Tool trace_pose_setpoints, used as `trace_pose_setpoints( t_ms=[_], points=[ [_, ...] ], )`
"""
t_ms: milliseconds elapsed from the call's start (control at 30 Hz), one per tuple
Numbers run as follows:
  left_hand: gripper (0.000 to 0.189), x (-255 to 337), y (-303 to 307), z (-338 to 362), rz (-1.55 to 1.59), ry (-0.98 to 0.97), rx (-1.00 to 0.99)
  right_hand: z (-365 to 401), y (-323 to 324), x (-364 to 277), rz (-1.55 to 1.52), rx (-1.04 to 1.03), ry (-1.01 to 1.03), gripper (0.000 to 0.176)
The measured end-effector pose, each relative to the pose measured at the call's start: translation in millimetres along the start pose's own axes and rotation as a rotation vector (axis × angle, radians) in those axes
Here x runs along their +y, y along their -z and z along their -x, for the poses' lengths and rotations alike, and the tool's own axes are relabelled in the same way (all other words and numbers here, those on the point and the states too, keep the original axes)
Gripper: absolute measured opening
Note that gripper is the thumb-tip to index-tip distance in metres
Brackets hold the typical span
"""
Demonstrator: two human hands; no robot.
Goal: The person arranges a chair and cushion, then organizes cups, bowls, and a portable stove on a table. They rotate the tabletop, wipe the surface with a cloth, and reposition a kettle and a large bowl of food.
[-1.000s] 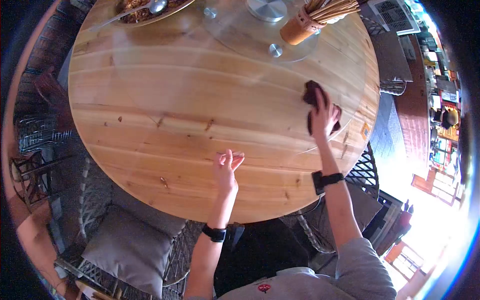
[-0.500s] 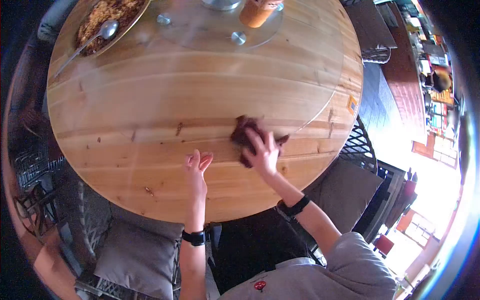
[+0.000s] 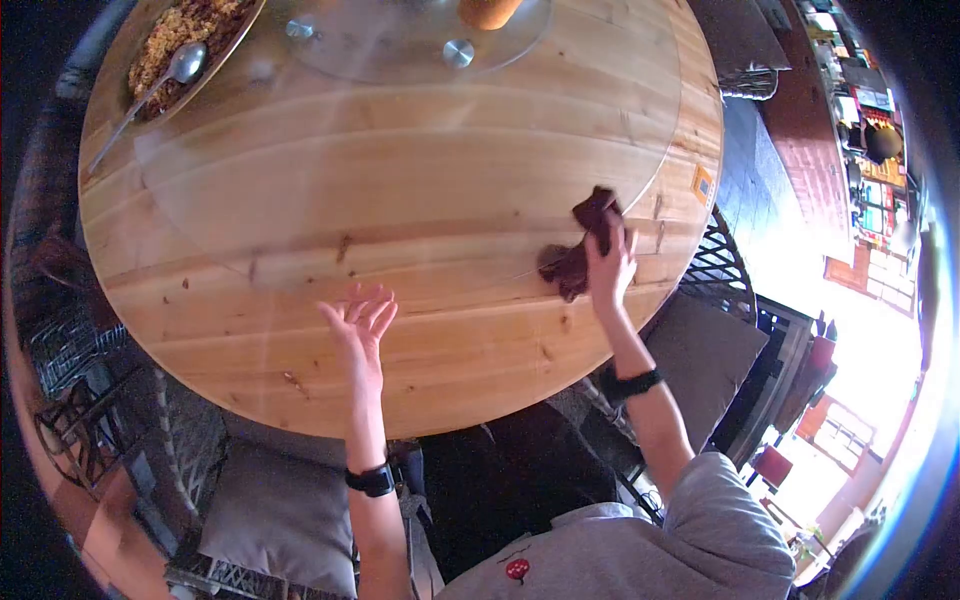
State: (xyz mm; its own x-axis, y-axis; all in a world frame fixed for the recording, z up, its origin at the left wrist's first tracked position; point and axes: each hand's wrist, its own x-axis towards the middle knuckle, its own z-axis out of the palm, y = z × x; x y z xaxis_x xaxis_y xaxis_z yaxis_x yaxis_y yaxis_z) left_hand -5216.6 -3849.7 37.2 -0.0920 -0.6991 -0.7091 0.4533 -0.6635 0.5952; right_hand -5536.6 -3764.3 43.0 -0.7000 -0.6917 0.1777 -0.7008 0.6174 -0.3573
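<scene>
A dark reddish-brown cloth (image 3: 572, 266) lies bunched on the round wooden table (image 3: 450, 370), right of its middle. My right hand (image 3: 612, 262) presses on the cloth's right side with its fingers bent over it. To the left, my left hand (image 3: 362, 318) is above the table near its front edge, palm up, fingers spread, holding nothing. Both wrists carry black bands.
A large dish of food (image 3: 180, 50) with a metal spoon (image 3: 186, 63) sits at the table's far left. An orange-brown cup (image 3: 487, 12) stands on the glass turntable. Cushioned chairs (image 3: 280, 515) surround the near side. A small orange card (image 3: 703, 184) is at the right edge.
My right hand has moved right and slightly away from me, and the cloth has shifted with it. My left hand has moved slightly left and its fingers have spread. The view has shifted slightly.
</scene>
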Motion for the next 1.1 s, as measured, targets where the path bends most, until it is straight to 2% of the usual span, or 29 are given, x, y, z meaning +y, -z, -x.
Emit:
trace_pose_setpoints(
  t_ms=[67,133,200,267,300,333,467,500,533,667,733,767,800,833,867,900,933,1000,1033,1100],
  points=[
    [0.068,7.5,-8.5,3.5,-0.035,-0.010,0.032,31.5,7.2,-16.7,-0.055,-0.111,0.147,0.049],
    [0.069,5.0,-1.4,0.4,-0.028,-0.033,-0.020,45.5,21.2,-22.0,-0.039,-0.293,0.108,0.050],
    [0.069,3.9,1.2,-0.6,-0.026,-0.029,-0.061,27.2,23.5,5.7,0.031,-0.254,0.176,0.048],
    [0.068,8.2,-1.0,0.3,-0.012,-0.011,-0.079,-3.7,20.3,28.5,0.101,-0.199,0.022,0.043],
    [0.068,7.5,0.0,-1.1,-0.013,-0.004,-0.086,-20.0,12.2,48.0,0.074,-0.050,0.112,0.041],
    [0.067,6.0,1.4,-2.7,-0.014,0.004,-0.094,-33.6,17.6,45.1,0.159,-0.002,0.104,0.040],
    [0.067,5.0,-6.2,1.7,-0.051,0.009,-0.060,-23.5,5.3,54.0,0.118,-0.017,0.044,0.041],
    [0.067,4.5,-7.2,2.0,-0.059,0.004,-0.057,-10.8,16.5,31.6,0.073,-0.148,-0.073,0.040],
    [0.067,3.8,-7.7,1.8,-0.068,-0.003,-0.053,4.3,18.3,27.6,0.047,-0.127,0.094,0.039],
    [0.065,-1.0,-8.6,2.6,-0.070,-0.031,-0.012,42.6,46.1,-0.9,-0.223,-0.556,0.081,0.041],
    [0.064,-13.1,-13.9,13.3,-0.154,0.111,-0.055,56.8,56.3,-7.4,-0.578,-0.819,-0.019,0.041],
    [0.063,-22.0,-17.4,23.1,-0.195,0.184,-0.074,61.9,65.6,-18.1,-0.647,-0.957,-0.128,0.040],
    [0.055,-35.7,-17.8,33.1,-0.306,0.185,-0.272,67.0,73.9,-28.2,-0.713,-1.090,-0.242,0.040],
    [0.048,-50.5,-19.7,45.9,-0.414,0.184,-0.472,72.7,76.5,-31.7,-0.773,-1.189,-0.262,0.038],
    [0.038,-58.2,-37.4,70.8,-0.404,0.128,-0.473,75.2,81.0,-36.2,-0.851,-1.273,-0.315,0.035],
    [0.031,-63.6,-54.5,90.8,-0.394,0.071,-0.471,78.2,80.4,-32.4,-0.828,-1.262,-0.249,0.034],
    [0.027,-68.8,-57.6,93.8,-0.556,0.013,-0.415,81.2,77.7,-29.3,-0.811,-1.259,-0.178,0.033],
    [0.024,-74.4,-48.7,91.6,-0.895,-0.099,-0.269,81.5,80.0,-29.1,-0.744,-1.154,-0.190,0.031],
    [0.024,-77.9,-40.2,85.4,-0.930,-0.201,-0.244,83.1,77.1,-20.9,-0.680,-1.123,-0.194,0.031],
    [0.025,-78.8,-23.6,77.8,-0.907,-0.206,-0.273,90.6,70.7,7.7,-0.657,-1.089,-0.376,0.035]
  ],
)
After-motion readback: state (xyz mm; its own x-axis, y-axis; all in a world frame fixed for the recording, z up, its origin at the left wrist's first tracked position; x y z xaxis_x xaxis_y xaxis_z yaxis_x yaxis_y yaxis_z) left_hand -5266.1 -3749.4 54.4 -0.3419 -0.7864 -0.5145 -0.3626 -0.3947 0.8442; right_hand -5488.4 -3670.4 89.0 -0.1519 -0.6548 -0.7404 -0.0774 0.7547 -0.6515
